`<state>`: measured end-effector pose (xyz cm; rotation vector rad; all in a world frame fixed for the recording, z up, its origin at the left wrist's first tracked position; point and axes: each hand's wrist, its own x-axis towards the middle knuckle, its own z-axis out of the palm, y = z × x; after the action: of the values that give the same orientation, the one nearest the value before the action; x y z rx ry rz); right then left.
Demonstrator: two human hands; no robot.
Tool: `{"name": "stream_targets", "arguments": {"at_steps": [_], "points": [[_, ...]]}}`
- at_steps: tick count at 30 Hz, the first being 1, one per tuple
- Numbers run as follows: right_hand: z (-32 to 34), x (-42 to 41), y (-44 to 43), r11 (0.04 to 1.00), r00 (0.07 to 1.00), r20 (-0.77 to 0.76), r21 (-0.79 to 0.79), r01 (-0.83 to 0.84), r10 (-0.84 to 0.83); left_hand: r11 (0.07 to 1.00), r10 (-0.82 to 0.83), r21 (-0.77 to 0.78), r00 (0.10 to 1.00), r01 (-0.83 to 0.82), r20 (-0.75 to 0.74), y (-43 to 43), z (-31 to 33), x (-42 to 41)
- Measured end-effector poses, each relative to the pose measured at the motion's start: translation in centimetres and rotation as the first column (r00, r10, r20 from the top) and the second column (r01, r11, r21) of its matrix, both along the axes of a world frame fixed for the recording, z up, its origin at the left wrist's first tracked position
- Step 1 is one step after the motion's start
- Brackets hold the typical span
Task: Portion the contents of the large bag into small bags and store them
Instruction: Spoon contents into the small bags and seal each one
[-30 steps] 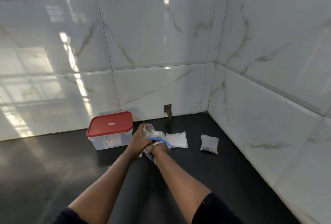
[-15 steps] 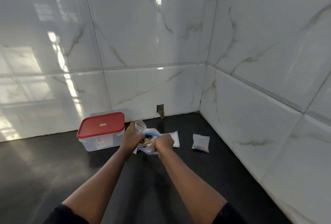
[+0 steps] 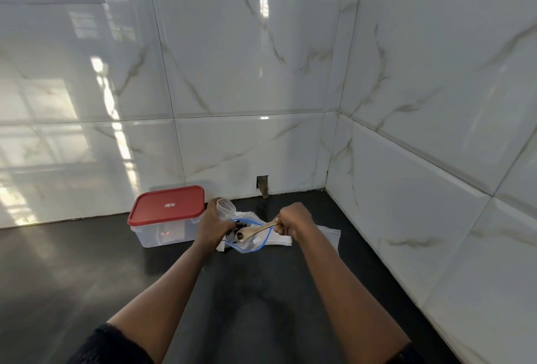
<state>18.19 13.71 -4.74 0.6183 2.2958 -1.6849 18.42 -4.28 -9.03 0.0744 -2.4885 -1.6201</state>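
The wooden spoon was held with its long axis across the view, handle to the right and bowl to the left, dipping slightly toward the bowl. The handle end was gripped in the curled fingers of the right hand. A few dark pieces were carried in the pale bowl, above the open mouth of the large bag. That clear bag, edged with a blue zip strip, was lying on the counter between the hands. A small bag, clear and open-mouthed, was held upright in the closed left hand. The counter was black and glossy, set in a corner of white marbled wall tiles. A red-lidded clear container was placed just left of the left hand.
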Motion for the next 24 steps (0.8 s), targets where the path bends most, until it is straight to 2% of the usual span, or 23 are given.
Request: {"name": "stream_targets", "arguments": {"at_steps": [5,11,17,24], "points": [[4.0,1.4,2.3,0.988,0.987,0.053,-0.044,-0.149,0.152,1.000,0.018,-0.011,1.000,-0.018,-0.014,-0.5,0.0,0.4],[6.2,1.8,2.4,0.994,0.988,-0.125,-0.053,-0.098,0.091,0.999,-0.035,-0.039,0.999,0.035,-0.017,-0.4,0.0,1.0],[6.0,2.1,-0.2,0.965,0.927,-0.310,0.217,-0.147,0.211,0.993,-0.086,-0.082,0.996,0.085,-0.009,0.3,0.1,1.3],[5.4,2.5,-2.0,0.827,0.773,-0.441,0.530,-0.186,0.456,0.998,-0.053,-0.035,0.998,0.054,0.032,0.3,0.1,1.0]]}}
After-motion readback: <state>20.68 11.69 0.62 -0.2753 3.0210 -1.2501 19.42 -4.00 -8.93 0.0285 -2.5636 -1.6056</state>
